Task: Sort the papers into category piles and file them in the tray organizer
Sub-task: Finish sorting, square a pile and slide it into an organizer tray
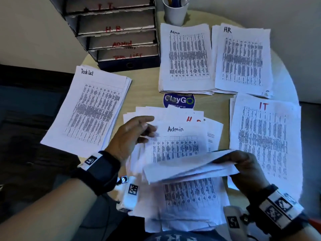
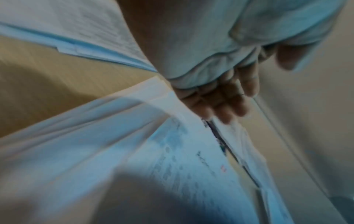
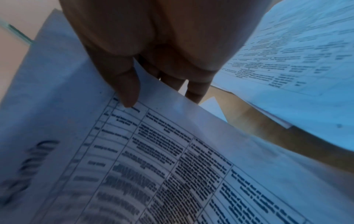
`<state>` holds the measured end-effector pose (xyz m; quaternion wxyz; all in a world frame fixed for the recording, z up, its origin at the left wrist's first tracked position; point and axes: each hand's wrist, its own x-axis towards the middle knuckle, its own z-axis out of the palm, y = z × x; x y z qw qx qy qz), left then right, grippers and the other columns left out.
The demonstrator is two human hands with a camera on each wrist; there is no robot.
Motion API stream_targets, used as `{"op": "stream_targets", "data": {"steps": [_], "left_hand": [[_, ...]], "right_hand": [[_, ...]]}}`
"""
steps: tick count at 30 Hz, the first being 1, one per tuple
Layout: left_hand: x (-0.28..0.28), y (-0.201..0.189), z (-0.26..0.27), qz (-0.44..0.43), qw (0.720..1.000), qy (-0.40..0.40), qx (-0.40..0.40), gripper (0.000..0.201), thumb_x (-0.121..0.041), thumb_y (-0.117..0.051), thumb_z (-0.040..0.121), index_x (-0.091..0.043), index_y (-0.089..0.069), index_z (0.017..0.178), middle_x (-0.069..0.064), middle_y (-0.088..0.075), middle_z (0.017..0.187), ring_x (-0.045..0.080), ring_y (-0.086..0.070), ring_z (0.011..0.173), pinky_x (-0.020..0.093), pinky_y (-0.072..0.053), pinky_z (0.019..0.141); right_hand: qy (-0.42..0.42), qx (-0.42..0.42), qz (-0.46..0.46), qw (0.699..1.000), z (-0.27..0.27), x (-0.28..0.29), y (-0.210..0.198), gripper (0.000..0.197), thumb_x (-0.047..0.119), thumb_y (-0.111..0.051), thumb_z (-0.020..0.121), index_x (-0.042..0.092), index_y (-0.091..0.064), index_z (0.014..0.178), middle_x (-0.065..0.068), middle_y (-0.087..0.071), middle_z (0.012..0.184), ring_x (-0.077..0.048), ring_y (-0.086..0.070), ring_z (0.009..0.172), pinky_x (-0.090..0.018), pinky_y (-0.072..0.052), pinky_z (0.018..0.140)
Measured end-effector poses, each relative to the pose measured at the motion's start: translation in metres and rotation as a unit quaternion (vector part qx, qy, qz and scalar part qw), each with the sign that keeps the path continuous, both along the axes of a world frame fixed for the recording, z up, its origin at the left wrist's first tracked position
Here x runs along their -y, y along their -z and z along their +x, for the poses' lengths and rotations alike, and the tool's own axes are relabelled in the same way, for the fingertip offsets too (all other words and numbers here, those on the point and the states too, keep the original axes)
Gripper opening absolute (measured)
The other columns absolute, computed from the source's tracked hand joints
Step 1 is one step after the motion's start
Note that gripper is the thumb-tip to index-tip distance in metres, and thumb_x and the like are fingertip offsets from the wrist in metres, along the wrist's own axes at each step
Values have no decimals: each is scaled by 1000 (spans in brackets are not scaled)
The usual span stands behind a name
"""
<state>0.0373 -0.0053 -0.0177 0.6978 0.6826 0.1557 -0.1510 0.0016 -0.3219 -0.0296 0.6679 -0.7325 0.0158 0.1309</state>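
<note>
An unsorted heap of printed sheets (image 1: 191, 197) lies in front of me, with a sheet headed "Admin" (image 1: 175, 141) on top. My right hand (image 1: 224, 160) pinches the right edge of one sheet (image 1: 187, 169) lifted off the heap, thumb (image 3: 126, 84) on top and fingers beneath. The lifted sheet (image 3: 172, 151) shows a printed table and a blurred handwritten heading. My left hand (image 1: 147, 129) rests at the top-left of the "Admin" sheet, fingers (image 2: 229, 103) loose. Sorted piles lie around: Task List (image 1: 90, 110), Admin (image 1: 185, 58), HR (image 1: 243, 58), IT (image 1: 264, 136). The tray organizer (image 1: 119, 32) stands at the back left.
The organizer's trays are labelled IT, HR, ADMIN and Task List from top to bottom. A white cup with pens (image 1: 175, 13) stands behind the Admin pile. A blue round sticker (image 1: 178, 100) marks the middle of the round wooden table (image 1: 142, 91).
</note>
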Motion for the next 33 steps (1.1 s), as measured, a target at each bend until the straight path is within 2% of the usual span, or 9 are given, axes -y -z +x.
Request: {"op": "stream_targets", "data": {"steps": [2,6,13,17,21,25,27,30,33], "left_hand": [[-2,16,15,214,967,137,16,32,-32,-63,95,-33,-59,126,-7,-61,124,13,-58,113,29,-43,94],[7,45,37,534,761,369,12,75,-48,-78,74,-32,-40,137,1,-43,129,25,-45,117,43,-47,95],[5,47,42,457,841,291,-16,25,-16,-61,95,-25,-51,116,-2,-59,95,22,-54,83,30,-43,71],[-6,47,42,364,923,123,11,25,-14,-62,95,-26,-53,114,-4,-53,76,17,-52,66,26,-40,58],[-16,41,50,249,968,20,-23,45,0,-63,90,-27,-50,123,0,-47,80,15,-45,62,21,-40,56],[-16,45,46,222,974,29,-44,17,4,-63,87,-13,-63,88,2,-47,69,14,-41,60,27,-40,69],[-14,46,40,228,973,14,-27,17,2,-66,85,-13,-64,79,1,-54,68,14,-46,61,27,-42,67],[-8,33,31,174,984,-25,6,16,1,-73,83,-13,-69,76,-9,-59,61,6,-51,58,18,-46,61],[-7,15,17,153,987,-11,39,19,2,-75,81,-11,-66,70,-11,-58,54,4,-51,55,14,-43,58]], "right_hand": [[-18,19,-46,999,-4,5,-9,25,8,-59,50,16,-75,67,-2,-76,71,-14,-73,68,-28,-59,63],[-16,21,-63,998,-7,9,-9,58,-30,-50,61,23,-74,65,3,-74,66,-10,-70,61,-25,-56,56],[64,3,-21,998,1,-1,-7,24,-16,-71,72,7,-76,76,-3,-76,78,-19,-72,77,-22,-56,70],[96,-20,103,990,7,-13,-13,45,-19,-63,73,18,-74,95,-3,-76,83,-12,-70,76,-21,-56,71],[117,-95,192,970,15,-10,6,105,17,-90,57,35,-37,146,-26,-57,132,-32,-65,110,-43,-55,90],[78,-123,51,988,22,-15,18,63,46,-90,54,24,-72,109,-13,-73,108,-28,-68,100,-57,-48,98],[76,-106,-27,991,25,-20,18,16,17,-84,72,25,-77,83,1,-76,86,-15,-69,82,-42,-54,89],[53,-53,-74,994,23,-20,20,36,-17,-65,78,17,-74,74,2,-74,94,-7,-66,87,-26,-51,84],[88,-86,-20,992,26,-25,25,36,-19,-48,86,0,-64,113,-4,-56,124,9,-61,94,-16,-52,84]]}}
